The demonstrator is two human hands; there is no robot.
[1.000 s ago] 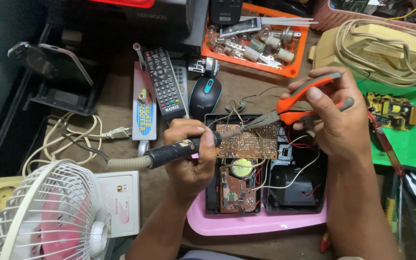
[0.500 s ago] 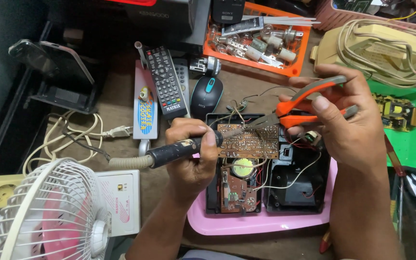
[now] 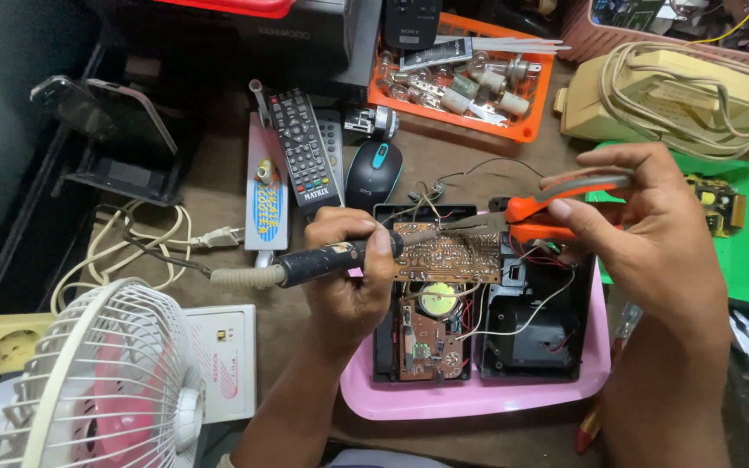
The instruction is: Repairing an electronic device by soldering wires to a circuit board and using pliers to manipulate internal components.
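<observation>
I watch a white fan (image 3: pixel 97 381) near left, a pink tray (image 3: pixel 478 394) at centre holding the opened black radio (image 3: pixel 530 334). My left hand (image 3: pixel 353 277) grips a soldering iron (image 3: pixel 305 264) at its brown circuit board (image 3: pixel 448 251); my right hand (image 3: pixel 652 243) squeezes orange pliers (image 3: pixel 539 212).

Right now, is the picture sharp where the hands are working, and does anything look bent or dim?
Head view: left hand and brown circuit board are sharp and evenly lit; the white round desk fan bulges at the lower left corner, wide-lens distortion; the upper left corner sinks into dark shadow.
</observation>
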